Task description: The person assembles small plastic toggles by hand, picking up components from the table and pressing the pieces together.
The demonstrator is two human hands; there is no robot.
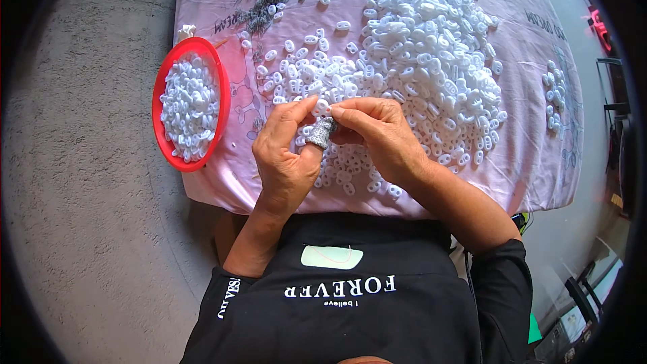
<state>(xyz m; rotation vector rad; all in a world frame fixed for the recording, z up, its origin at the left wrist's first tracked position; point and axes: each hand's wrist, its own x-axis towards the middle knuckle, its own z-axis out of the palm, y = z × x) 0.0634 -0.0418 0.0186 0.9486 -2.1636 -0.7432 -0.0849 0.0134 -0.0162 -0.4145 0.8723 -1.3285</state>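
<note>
Over the near middle of the table, both my hands meet at one small white plastic two-hole piece (322,107). My left hand (283,145) pinches it between its curled index finger and its thumb, which is wrapped in a grey speckled covering (321,133). From the other side, the fingertips of my right hand (384,136) close on the piece's right edge. My right hand's lower fingers are partly hidden. Loose white pieces (323,71) of the same kind lie spread beneath and beyond my hands.
A large heap of white pieces (438,47) covers the table's right middle. A red basin (158,104) full of them stands at the left edge. Smaller clusters (554,94) lie far right and far left on the pink cloth (532,155). Grey fibres (264,10) lie far left.
</note>
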